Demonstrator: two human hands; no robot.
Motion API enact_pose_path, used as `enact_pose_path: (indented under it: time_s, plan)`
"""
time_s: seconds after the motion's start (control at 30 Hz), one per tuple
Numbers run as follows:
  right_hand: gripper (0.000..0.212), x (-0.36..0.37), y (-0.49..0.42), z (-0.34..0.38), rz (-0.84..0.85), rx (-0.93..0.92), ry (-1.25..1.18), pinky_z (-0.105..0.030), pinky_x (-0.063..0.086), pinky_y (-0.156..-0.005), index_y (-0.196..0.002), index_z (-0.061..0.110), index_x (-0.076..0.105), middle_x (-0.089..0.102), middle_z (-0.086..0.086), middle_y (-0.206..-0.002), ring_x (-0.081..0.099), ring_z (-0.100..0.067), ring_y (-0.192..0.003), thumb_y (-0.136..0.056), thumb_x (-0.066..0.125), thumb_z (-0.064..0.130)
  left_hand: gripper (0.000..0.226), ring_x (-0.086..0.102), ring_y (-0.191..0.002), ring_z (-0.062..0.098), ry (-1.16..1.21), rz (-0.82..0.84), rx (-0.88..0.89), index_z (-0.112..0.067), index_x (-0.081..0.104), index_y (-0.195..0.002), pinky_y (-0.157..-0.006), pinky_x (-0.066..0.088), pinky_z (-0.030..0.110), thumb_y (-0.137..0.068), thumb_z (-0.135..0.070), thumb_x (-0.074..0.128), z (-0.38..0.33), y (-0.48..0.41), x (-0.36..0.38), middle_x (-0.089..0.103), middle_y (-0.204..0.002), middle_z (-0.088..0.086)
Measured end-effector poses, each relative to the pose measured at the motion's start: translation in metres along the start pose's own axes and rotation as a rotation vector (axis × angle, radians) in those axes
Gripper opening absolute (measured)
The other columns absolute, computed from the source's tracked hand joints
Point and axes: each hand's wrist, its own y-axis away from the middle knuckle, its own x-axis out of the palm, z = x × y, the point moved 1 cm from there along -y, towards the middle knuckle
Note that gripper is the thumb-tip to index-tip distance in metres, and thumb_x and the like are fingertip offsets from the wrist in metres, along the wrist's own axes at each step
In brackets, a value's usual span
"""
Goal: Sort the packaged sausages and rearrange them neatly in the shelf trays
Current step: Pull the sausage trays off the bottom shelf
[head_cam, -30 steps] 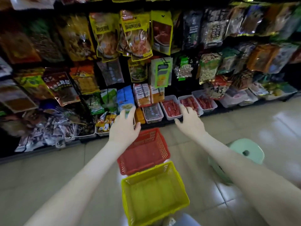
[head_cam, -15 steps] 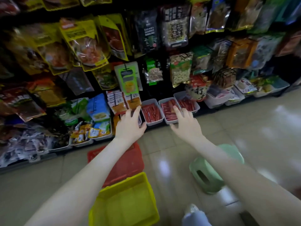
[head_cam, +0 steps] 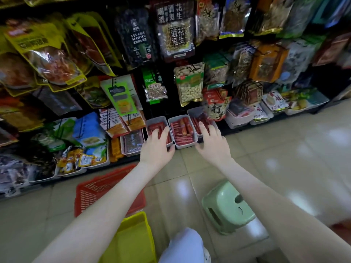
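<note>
I count three white trays (head_cam: 185, 146) of packaged sausages (head_cam: 182, 130) side by side on the bottom shelf (head_cam: 237, 130) at my twelve o'clock. My left hand (head_cam: 157, 147) lies over the left one with fingers straight, and my right hand (head_cam: 212, 144) reaches with fingers spread onto the right one, neither curled round anything. On the floor are two baskets, a red basket (head_cam: 91, 194) at eight o'clock and a yellow basket (head_cam: 133, 242) at seven, plus one green stool (head_cam: 226, 204) at five.
</note>
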Motion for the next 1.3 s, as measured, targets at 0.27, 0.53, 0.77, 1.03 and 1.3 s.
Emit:
enact_pose_path:
  time_s: [0.27,0.53,0.77,1.03,1.3]
  plan:
    - [0.072,0.016,-0.089,0.021,0.070,-0.089,0.066,-0.046,0.037,-0.101,-0.151,0.016,0.018,0.036,-0.012,-0.145,0.036,-0.032,-0.130,-0.091,0.052,0.038,0.067,0.037,-0.130,0.034,-0.030,0.028,-0.009,-0.023,0.015,-0.152,-0.096,0.043,0.043,-0.095,-0.046,0.043,0.038,-0.079,-0.003,0.029,-0.148,0.013]
    - [0.074,0.020,-0.180,0.053,0.159,-0.194,0.151,-0.042,0.038,-0.100,-0.153,0.020,0.009,0.029,-0.010,-0.149,0.028,-0.028,-0.136,-0.093,0.049,0.036,0.067,0.037,-0.131,0.034,-0.043,0.069,-0.071,-0.023,0.015,-0.151,-0.104,0.038,0.046,-0.094,-0.045,0.042,0.085,-0.152,-0.010,0.026,-0.150,0.014]
    - [0.072,0.050,-0.231,0.058,0.311,-0.338,0.260,-0.039,0.033,-0.105,-0.153,0.020,0.002,0.022,-0.010,-0.153,0.025,-0.027,-0.138,-0.096,0.042,0.034,0.067,0.037,-0.131,0.033,-0.005,0.107,-0.160,-0.024,0.013,-0.152,-0.100,0.039,0.044,-0.095,-0.046,0.041,0.109,-0.178,0.011,0.025,-0.151,0.012]
    - [0.070,0.089,-0.287,0.017,0.465,-0.586,0.284,-0.038,0.030,-0.107,-0.153,0.023,0.002,0.022,-0.005,-0.152,0.021,-0.025,-0.140,-0.097,0.042,0.034,0.068,0.030,-0.136,0.033,0.013,0.180,-0.371,-0.023,0.009,-0.152,-0.107,0.032,0.043,-0.096,-0.046,0.041,0.095,-0.202,0.050,0.022,-0.152,0.014]
    - [0.072,0.137,-0.368,-0.091,0.559,-0.743,0.312,-0.037,0.028,-0.107,-0.153,0.023,0.000,0.018,-0.006,-0.154,0.020,-0.025,-0.140,-0.096,0.043,0.033,0.071,0.024,-0.140,0.032,0.066,0.333,-0.447,-0.023,0.003,-0.153,-0.111,0.026,0.043,-0.097,-0.048,0.038,0.014,-0.288,0.144,0.013,-0.157,0.014]
